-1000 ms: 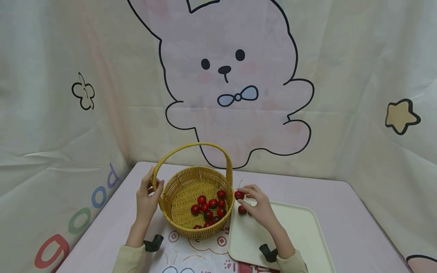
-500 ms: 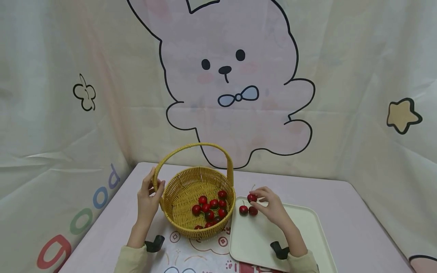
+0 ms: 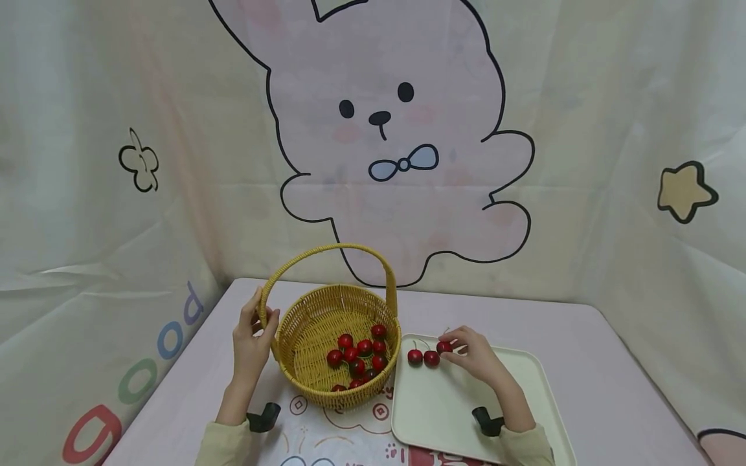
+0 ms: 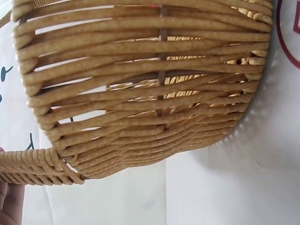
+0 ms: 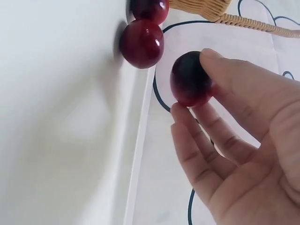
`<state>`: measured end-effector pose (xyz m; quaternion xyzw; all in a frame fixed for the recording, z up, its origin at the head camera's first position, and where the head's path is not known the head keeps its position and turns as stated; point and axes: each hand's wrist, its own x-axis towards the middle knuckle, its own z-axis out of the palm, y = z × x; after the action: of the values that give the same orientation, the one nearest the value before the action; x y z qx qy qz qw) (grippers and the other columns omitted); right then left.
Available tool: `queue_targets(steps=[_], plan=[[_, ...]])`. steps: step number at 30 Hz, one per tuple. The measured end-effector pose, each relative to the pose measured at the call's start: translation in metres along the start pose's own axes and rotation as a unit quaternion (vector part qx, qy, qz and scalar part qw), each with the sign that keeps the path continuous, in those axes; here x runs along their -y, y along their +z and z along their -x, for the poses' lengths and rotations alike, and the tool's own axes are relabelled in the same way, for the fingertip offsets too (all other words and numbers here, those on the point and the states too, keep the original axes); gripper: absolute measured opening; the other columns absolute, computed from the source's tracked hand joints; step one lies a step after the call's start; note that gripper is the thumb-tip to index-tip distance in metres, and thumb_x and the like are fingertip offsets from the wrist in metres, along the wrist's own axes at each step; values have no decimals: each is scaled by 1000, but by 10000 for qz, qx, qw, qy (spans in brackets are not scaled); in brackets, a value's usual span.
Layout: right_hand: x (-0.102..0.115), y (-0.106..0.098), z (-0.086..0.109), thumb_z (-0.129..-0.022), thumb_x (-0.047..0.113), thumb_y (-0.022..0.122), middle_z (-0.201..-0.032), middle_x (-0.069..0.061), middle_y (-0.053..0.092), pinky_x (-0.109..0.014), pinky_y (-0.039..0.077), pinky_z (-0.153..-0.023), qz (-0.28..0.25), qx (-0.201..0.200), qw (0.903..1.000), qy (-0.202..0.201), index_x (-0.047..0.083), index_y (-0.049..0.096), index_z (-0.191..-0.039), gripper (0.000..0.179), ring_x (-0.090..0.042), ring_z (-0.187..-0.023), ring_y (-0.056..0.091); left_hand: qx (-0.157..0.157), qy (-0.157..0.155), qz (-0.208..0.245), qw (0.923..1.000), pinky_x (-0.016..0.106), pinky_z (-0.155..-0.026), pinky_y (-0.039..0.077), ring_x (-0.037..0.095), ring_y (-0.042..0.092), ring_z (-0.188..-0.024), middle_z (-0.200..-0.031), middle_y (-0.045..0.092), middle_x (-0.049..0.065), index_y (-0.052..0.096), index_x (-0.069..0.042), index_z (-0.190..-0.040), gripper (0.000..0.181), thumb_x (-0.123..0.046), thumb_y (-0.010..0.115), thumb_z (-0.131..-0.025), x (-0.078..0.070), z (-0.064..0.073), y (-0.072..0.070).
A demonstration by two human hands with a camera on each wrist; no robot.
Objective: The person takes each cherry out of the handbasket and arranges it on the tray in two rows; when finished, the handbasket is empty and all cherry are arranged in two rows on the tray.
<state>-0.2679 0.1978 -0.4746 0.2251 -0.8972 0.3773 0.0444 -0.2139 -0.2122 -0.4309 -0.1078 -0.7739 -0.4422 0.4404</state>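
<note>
Left hand [image 3: 250,343]: gripping handle [image 3: 391,288] of basket [image 3: 329,397]
Right hand [image 3: 476,356]: pinching cherry [image 3: 444,347] in fingers [image 5: 191,159] at far edge of tray [image 3: 443,414]
Other cherries [image 3: 431,358]: two on tray, more inside basket

From the head we look forward and down over the wicker basket [image 3: 309,333] and tray [image 3: 443,408] to the far fabric backdrop [image 3: 571,220]. At the left wrist we face that basket's side up close; at the right wrist, likewise near, cherries [image 5: 142,43] the head view shares.
</note>
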Motion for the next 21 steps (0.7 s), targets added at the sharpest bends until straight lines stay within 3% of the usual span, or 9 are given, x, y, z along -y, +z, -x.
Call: queue_targets(steps=[4, 9, 21], plan=[[-5, -1, 1, -77, 7, 73, -97, -12, 59, -25, 51, -68, -85, 136, 9995, 272, 0, 66, -101, 25, -27, -84, 62, 16, -101, 2, 9999, 6, -66, 43, -4, 50, -71, -80, 56, 13, 42, -4, -134, 58, 10, 62, -81, 1, 0, 0], [-9, 0, 2, -76, 8, 74, -94, -12, 60, -28, 49, -65, -117, 280, 9982, 520, 1, 67, -98, 24, -24, -81, 62, 3, -87, -39, 10000, 5, -67, 42, -4, 49, -71, -80, 55, 14, 42, -5, -134, 59, 10, 62, -81, 1, 1, 0], [-20, 6, 2, -73, 4, 74, -93, -11, 60, -28, 47, -68, -112, 448, 9978, 466, 1, 66, -96, 24, -23, -79, 61, 22, 116, -54, 9999, 5, -68, 42, -3, 48, -72, -80, 55, 14, 41, -4, -134, 59, 12, 62, -80, 0, -1, 0]])
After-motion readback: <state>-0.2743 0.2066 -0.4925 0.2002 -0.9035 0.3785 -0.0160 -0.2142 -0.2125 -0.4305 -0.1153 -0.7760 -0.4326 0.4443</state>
